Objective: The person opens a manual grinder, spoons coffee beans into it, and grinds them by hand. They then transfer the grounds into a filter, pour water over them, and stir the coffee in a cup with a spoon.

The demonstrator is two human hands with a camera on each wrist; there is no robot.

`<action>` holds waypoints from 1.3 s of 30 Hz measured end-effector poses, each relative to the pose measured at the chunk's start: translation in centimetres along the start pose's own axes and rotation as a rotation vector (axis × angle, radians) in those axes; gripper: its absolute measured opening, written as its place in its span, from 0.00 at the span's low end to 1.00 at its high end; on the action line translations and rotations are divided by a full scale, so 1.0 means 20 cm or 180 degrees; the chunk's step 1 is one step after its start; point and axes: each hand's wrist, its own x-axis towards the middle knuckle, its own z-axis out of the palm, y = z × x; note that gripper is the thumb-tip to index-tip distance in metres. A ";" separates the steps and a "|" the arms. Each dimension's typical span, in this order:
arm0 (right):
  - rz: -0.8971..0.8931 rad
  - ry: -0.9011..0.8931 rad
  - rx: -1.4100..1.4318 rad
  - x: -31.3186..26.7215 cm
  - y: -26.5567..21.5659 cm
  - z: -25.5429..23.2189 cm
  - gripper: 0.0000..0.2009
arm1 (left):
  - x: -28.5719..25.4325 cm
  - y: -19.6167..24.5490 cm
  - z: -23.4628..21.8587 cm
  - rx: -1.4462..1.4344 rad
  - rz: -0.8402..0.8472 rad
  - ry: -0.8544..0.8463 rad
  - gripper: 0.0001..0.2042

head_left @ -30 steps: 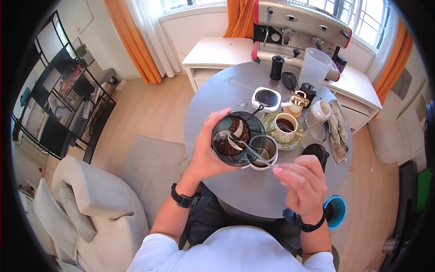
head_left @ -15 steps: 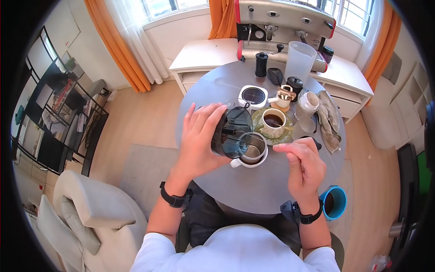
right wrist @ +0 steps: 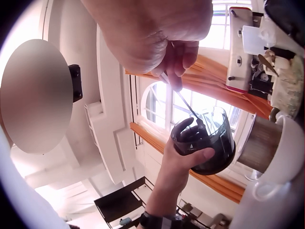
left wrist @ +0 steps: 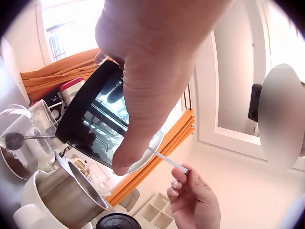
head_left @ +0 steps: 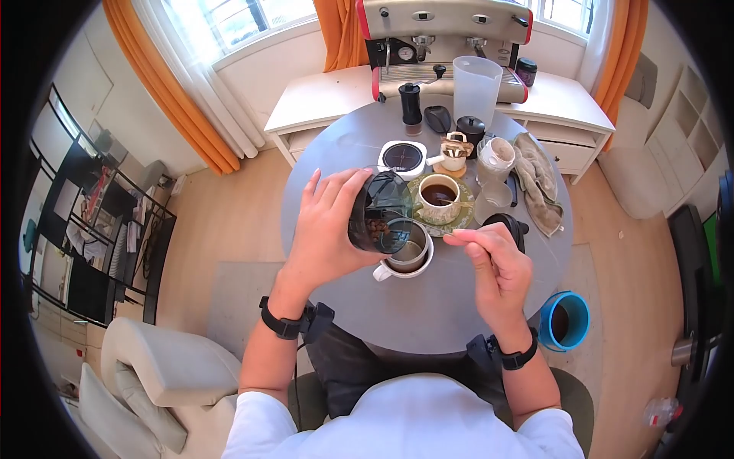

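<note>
My left hand [head_left: 325,222] grips a dark see-through jar [head_left: 391,195] that is tilted to the right, with brown coffee beans [head_left: 376,227] at its lower side. In the right wrist view, the fingers and thumb wrap around the jar's wall. My right hand [head_left: 497,268] pinches a thin-handled metal utensil [right wrist: 188,105], and its far end reaches into the jar. Below the jar's mouth, a metal cup [left wrist: 71,198] sits inside a white mug [left wrist: 33,217]. Behind, a cup of dark coffee [head_left: 437,193] stands on a green patterned saucer [head_left: 457,217].
On the round grey table [head_left: 367,321] are a scale [head_left: 403,158], a black hand grinder [head_left: 410,107], a tall frosted pitcher [head_left: 475,92], a glass jar [head_left: 497,157] and a cloth [head_left: 539,183]. A blue bucket [head_left: 564,321] stands right of the table. An espresso machine [head_left: 451,46] is at the back.
The jar has tipped from showing its open top toward me to leaning right over the metal cup. My right hand has stayed near it, holding the utensil.
</note>
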 end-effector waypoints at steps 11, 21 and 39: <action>-0.0594 -0.0154 -0.0288 0.02 -0.02 0.03 0.08 | -0.10 -0.05 0.01 -0.0148 -0.0221 0.0262 0.57; -0.1052 -0.0186 -0.0310 0.02 -0.01 0.06 0.09 | -0.18 -0.09 0.06 -0.0934 -0.0472 0.0618 0.57; -0.0415 0.0712 0.0974 -0.01 -0.09 -0.11 0.17 | -0.47 0.09 0.03 -0.2589 -0.1207 0.1324 0.64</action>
